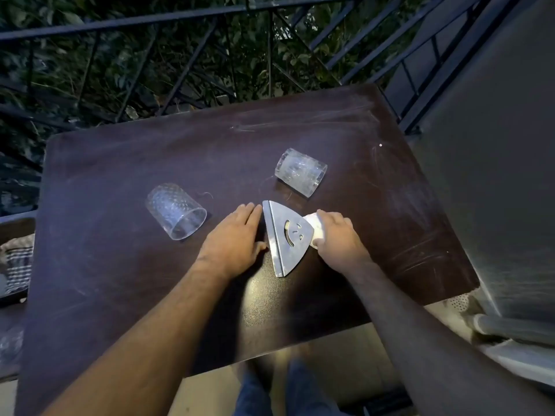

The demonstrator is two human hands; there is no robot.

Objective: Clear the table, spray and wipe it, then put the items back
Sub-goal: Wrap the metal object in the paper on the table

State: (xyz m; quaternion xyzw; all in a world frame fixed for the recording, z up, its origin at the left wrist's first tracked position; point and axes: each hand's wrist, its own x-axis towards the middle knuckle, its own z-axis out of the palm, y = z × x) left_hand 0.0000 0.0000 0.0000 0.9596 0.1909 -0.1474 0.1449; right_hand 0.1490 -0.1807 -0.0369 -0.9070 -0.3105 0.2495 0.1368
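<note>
Both forearms reach up over the table (126,289) edge. My left hand (237,238) lies flat, fingers together, touching the napkin holder's (286,238) left side; my right hand (336,232) is clamped on the napkins (315,228) at its right. Its long axis runs near to far. I count one holder and two glasses on their sides: one (175,210) left, one (300,172) beyond

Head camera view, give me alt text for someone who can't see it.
A person's left hand and right hand flank a metal napkin holder with a smiley cutout on a dark table. Two clear glasses sit behind it; railing and foliage beyond.
</note>
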